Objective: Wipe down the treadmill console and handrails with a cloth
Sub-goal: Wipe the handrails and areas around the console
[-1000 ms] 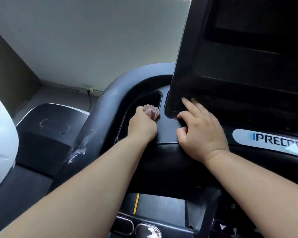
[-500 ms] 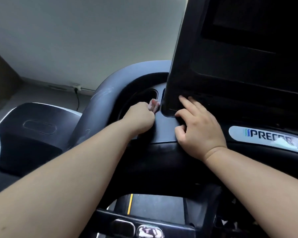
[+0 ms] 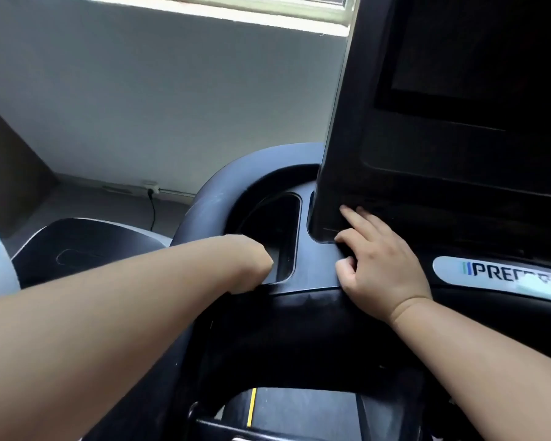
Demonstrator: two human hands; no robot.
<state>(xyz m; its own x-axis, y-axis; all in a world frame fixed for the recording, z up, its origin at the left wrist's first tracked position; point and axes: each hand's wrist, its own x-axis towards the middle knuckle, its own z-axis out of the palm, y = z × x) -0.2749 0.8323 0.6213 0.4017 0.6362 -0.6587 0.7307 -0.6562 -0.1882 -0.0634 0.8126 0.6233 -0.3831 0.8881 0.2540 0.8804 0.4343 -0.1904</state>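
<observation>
Left hand [image 3: 252, 257] has sunk into the pocket [image 3: 285, 224]; I can't tell its grip. Right hand [image 3: 385, 265] rests released on console [image 3: 395, 148]. Soft cloth, hidden: bunch it.

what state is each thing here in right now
black display screen: dark, unlit
black recessed console pocket: open-topped, left hand dipped into it
left hand: fingers hidden, no cloth visible
right hand: resting on the black console base, index finger touching the black screen housing, holding nothing
black wall plug: in its socket
</observation>
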